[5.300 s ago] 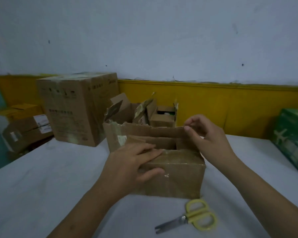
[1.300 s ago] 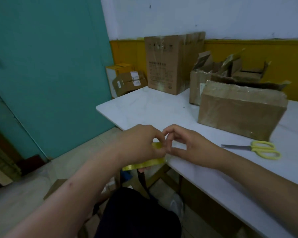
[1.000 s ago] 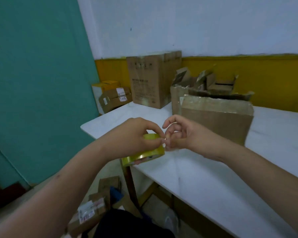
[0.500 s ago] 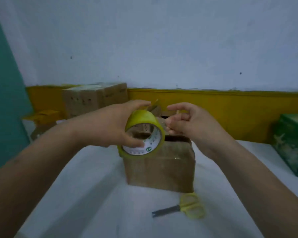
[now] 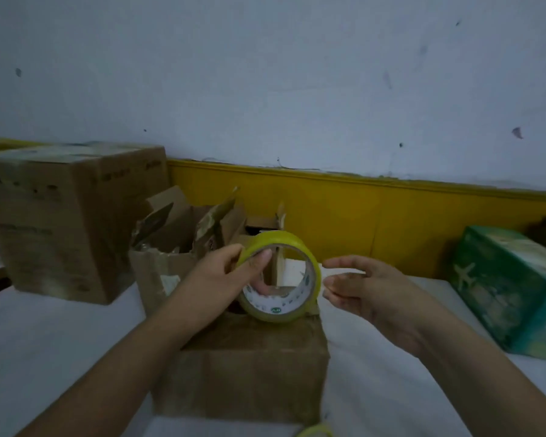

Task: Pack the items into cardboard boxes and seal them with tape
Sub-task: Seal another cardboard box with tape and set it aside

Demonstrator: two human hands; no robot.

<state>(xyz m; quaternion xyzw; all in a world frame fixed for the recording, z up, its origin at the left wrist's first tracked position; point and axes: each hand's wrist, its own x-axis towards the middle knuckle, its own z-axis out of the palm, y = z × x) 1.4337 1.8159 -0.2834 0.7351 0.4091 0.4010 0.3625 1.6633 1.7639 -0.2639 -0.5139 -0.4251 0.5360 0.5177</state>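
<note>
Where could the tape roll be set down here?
Bare table lies left of the near box, before the big carton, and right of it toward the green box. Behind it, the open boxes crowd.

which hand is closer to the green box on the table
Right. The right hand hovers open between the tape roll and the green box; the left hand holds the roll, farther away.

Bare table (image 5: 375, 367) right of the near box (image 5: 252, 367); open box (image 5: 177, 247) behind.

Dim, flat, bluish lighting; soft image.
No glare or hard shadows; wide-angle bending at edges; cardboard boxes (image 5: 70, 216) at left slightly blurred.
</note>
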